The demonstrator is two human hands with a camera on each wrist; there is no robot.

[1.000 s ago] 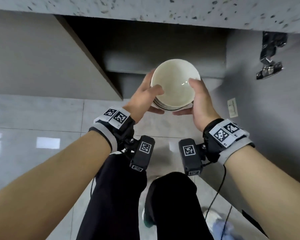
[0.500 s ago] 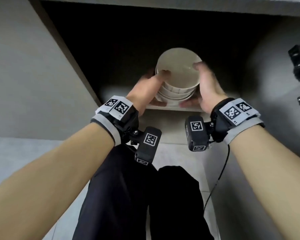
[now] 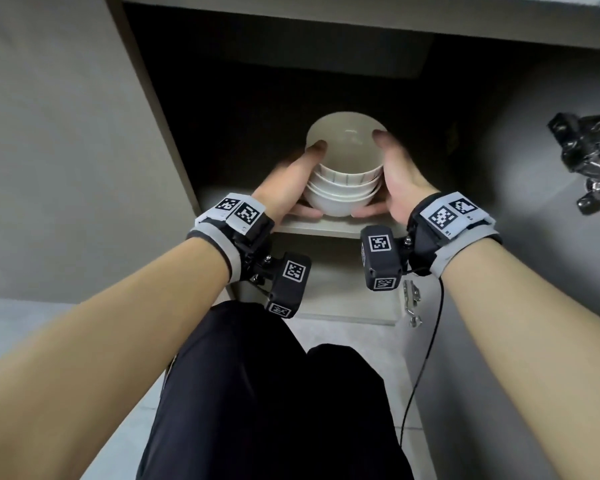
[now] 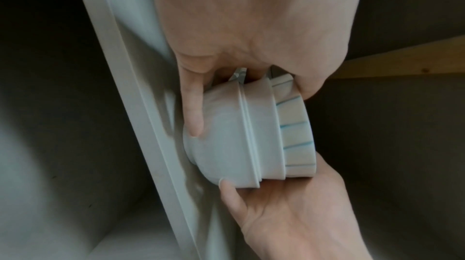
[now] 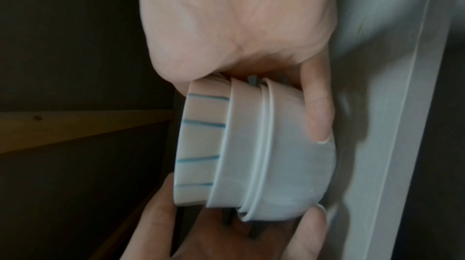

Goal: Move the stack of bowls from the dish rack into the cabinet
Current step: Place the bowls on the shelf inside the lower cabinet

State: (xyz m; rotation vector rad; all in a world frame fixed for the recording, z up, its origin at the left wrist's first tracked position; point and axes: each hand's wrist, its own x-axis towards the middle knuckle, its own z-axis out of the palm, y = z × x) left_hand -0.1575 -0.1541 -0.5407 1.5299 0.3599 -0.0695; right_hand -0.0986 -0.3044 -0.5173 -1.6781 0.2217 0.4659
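Observation:
A stack of several white bowls [image 3: 343, 188], the top one with thin blue stripes on its outside, is at the front of the cabinet shelf [image 3: 329, 227]. My left hand [image 3: 291, 181] grips its left side, thumb on the top rim and fingers under the base. My right hand [image 3: 395, 174] grips the right side the same way. In the left wrist view the stack [image 4: 251, 135] has its foot at or just off the pale shelf [image 4: 141, 125]; I cannot tell if they touch. The right wrist view shows the stack [image 5: 251, 145] between both hands beside the shelf [image 5: 390, 125].
The cabinet interior behind the bowls is dark. A grey panel [image 3: 66, 168] flanks the opening on the left and the open door [image 3: 534, 323] with metal hinges [image 3: 589, 161] is on the right. My legs in black trousers [image 3: 274, 410] are below.
Both hands carried the stack from in front of the cabinet forward into the opening and down to the shelf's front edge. The grip on the bowls has not changed.

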